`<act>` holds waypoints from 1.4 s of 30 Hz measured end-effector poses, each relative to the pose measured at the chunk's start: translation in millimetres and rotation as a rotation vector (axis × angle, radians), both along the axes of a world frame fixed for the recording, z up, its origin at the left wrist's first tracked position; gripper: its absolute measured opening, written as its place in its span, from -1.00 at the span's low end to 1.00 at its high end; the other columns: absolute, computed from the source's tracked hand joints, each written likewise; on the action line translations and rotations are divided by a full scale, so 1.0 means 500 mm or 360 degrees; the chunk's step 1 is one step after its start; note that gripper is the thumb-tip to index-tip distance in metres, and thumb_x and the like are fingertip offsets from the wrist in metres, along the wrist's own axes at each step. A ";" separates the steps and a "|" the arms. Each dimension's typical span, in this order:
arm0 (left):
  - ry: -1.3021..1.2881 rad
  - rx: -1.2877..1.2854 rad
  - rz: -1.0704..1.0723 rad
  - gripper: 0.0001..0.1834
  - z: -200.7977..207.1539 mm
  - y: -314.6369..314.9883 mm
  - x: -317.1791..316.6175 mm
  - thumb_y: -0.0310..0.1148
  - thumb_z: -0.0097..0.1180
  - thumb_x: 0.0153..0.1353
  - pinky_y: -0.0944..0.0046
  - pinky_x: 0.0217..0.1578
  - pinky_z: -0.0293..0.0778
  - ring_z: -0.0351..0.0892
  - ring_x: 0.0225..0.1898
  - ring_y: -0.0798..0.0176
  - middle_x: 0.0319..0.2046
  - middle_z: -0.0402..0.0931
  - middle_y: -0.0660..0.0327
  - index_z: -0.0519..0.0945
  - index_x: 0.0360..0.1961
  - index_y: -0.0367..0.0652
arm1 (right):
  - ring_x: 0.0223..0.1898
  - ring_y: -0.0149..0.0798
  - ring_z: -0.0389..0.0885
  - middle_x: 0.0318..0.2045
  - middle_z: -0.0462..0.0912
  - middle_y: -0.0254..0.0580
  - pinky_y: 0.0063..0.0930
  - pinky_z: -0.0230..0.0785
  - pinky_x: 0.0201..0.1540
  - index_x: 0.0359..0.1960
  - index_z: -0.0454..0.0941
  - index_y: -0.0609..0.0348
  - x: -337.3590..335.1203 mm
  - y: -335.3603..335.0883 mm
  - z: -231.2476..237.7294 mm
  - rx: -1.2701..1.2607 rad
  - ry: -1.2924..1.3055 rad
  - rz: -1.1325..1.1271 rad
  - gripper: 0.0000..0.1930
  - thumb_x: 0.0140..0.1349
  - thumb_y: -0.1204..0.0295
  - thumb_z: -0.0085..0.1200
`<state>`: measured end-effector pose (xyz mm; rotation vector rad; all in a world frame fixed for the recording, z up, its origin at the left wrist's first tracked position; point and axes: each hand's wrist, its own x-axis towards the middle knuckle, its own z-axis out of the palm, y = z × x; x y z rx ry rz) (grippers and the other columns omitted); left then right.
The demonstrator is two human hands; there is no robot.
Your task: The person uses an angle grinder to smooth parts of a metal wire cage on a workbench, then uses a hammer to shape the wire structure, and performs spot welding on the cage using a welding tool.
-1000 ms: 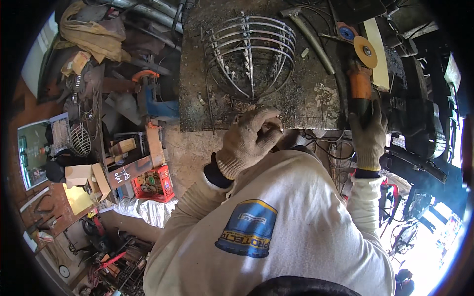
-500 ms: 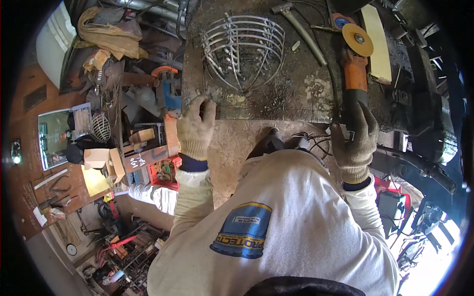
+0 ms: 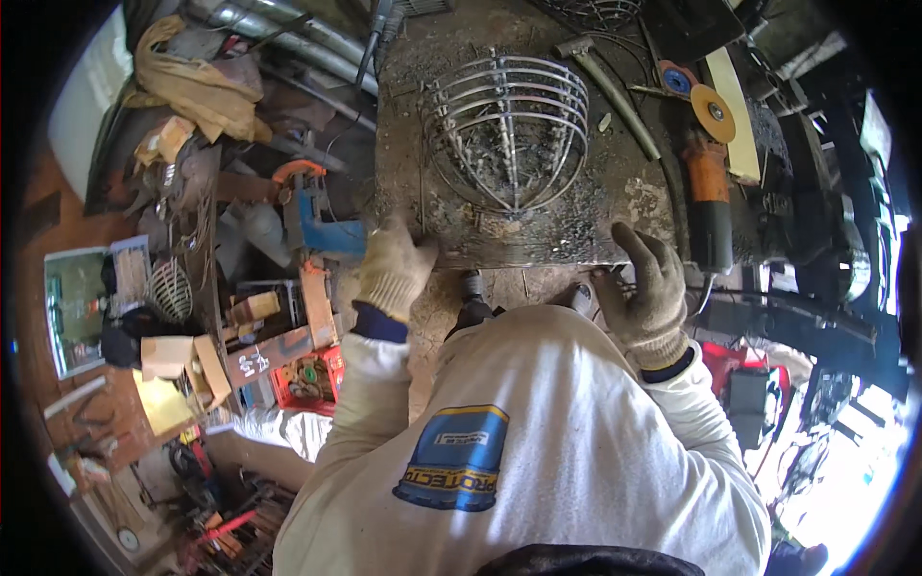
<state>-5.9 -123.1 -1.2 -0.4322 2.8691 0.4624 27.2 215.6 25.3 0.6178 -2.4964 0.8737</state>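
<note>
Metal cage (image 3: 507, 130) of curved, silvery bars, lying on a dark, gritty worktop (image 3: 595, 226), a little back from its near edge. Its middle bar, the line of its long axis, points straight away from the person: the bars meet at a narrow tip on the near side and fan out to a wider far end crossed by several hoops. The cage lies ahead of both gloved hands and between them, and neither hand is clearly nearer. The left hand (image 3: 394, 267) is at the worktop's near left corner, to the left of the tip; it is blurred, so how far its fingers are spread, and whether they touch the surface, cannot be told. The right hand (image 3: 650, 288), by the near edge to the right of the tip, has thumb and fingers wide apart with nothing between them. Just beyond it on the right lies an orange-and-black angle grinder (image 3: 709, 178), its yellow disc (image 3: 713, 113) at the far end. Between cage and grinder, a hammer (image 3: 617, 101) lies slantwise.
</note>
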 end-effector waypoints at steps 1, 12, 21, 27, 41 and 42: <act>0.0210 0.0221 -0.0167 -0.53 0.024 -0.022 0.016 -0.23 0.31 0.20 -0.06 -0.03 0.62 0.72 -0.08 -0.23 -0.12 0.68 -0.22 0.58 0.09 -0.24 | -0.10 0.03 0.69 -0.04 0.69 0.04 -0.13 0.55 -0.05 0.26 0.50 0.25 -0.004 -0.039 0.015 0.0063 0.0005 -0.0028 -0.34 0.06 0.46 0.39; -0.0173 0.1746 -0.0244 -0.74 0.091 -0.199 0.033 -0.48 0.01 0.43 0.34 -0.56 0.48 0.52 -0.55 0.43 -0.44 0.59 0.17 0.59 0.06 -0.29 | -0.04 -0.22 0.73 -0.01 0.71 0.03 -0.32 0.60 0.03 0.37 0.41 0.30 -0.057 -0.370 0.088 -0.0543 -0.1300 0.0124 -0.40 0.33 0.42 0.29; 0.0770 0.1045 -0.1471 -0.82 0.030 -0.064 -0.002 -0.47 0.25 0.22 0.09 -0.28 0.63 0.65 -0.18 0.02 -0.15 0.57 0.13 0.61 -0.15 -0.16 | -0.32 -0.49 0.62 -0.33 0.68 -0.32 -0.55 0.51 -0.25 0.33 0.46 0.34 -0.076 -0.400 0.094 -0.1056 -0.0988 -0.0518 -0.59 0.50 0.47 0.03; 0.1096 0.0752 -0.1374 -0.77 -0.008 -0.119 -0.134 -0.48 0.31 0.21 0.16 -0.26 0.64 0.72 -0.18 0.06 -0.17 0.67 0.14 0.66 -0.09 -0.10 | -0.39 -0.54 0.56 -0.38 0.66 -0.36 -0.54 0.45 -0.31 0.35 0.51 0.27 0.016 -0.263 0.134 -0.0362 -0.0969 -0.0794 -0.57 0.47 0.52 0.05; 0.0971 0.0457 -0.1057 -0.81 -0.075 -0.087 -0.234 -0.10 0.27 0.37 0.06 -0.49 0.61 0.71 -0.49 -0.04 -0.37 0.73 0.15 0.73 -0.18 0.06 | -0.37 -0.09 0.76 -0.30 0.76 0.01 -0.27 0.56 -0.34 0.25 0.61 0.11 -0.010 -0.292 0.237 0.0681 -0.1010 -0.0716 -0.62 0.42 0.48 0.12; 0.1030 0.0576 -0.1072 -0.82 -0.078 -0.086 -0.239 -0.13 0.28 0.36 0.05 -0.42 0.62 0.72 -0.42 -0.04 -0.35 0.73 0.14 0.72 -0.17 0.04 | -0.38 -0.09 0.76 -0.33 0.75 0.00 -0.27 0.56 -0.36 0.24 0.62 0.09 -0.017 -0.295 0.250 0.0758 -0.0984 -0.0718 -0.63 0.43 0.46 0.11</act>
